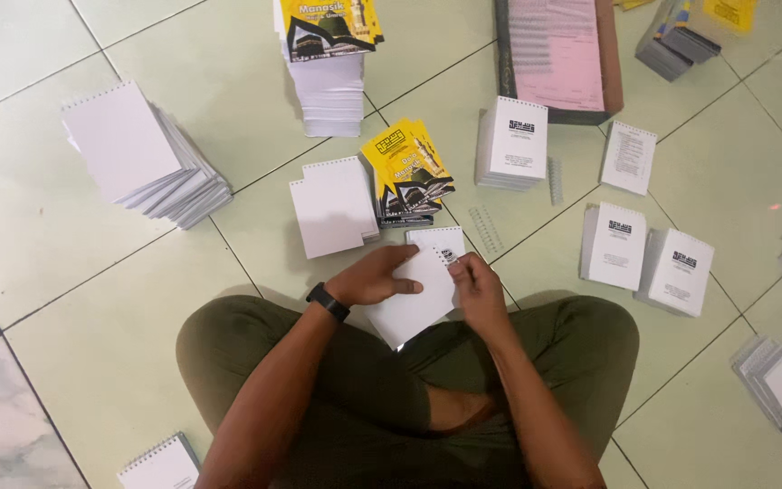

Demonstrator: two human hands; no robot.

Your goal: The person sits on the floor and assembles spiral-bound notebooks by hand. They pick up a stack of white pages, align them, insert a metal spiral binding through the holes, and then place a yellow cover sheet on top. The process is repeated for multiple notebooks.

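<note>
Left hand [377, 279] pressing flat on a white booklet [412, 299] over the lap, steadying it while right hand [479, 288] pinches its far-right punched edge near the loose binding coil [485, 229].

Left hand [375, 279] is gripping a white booklet [412, 294] over the lap; right hand [480, 288] is pinching its punched edge; yellow-covered booklets [406, 177] are lying just beyond.

Bare floor tiles [92, 299] lie open at left; ahead, yellow booklets [406, 177] and white pads [332, 206] crowd the way.
</note>
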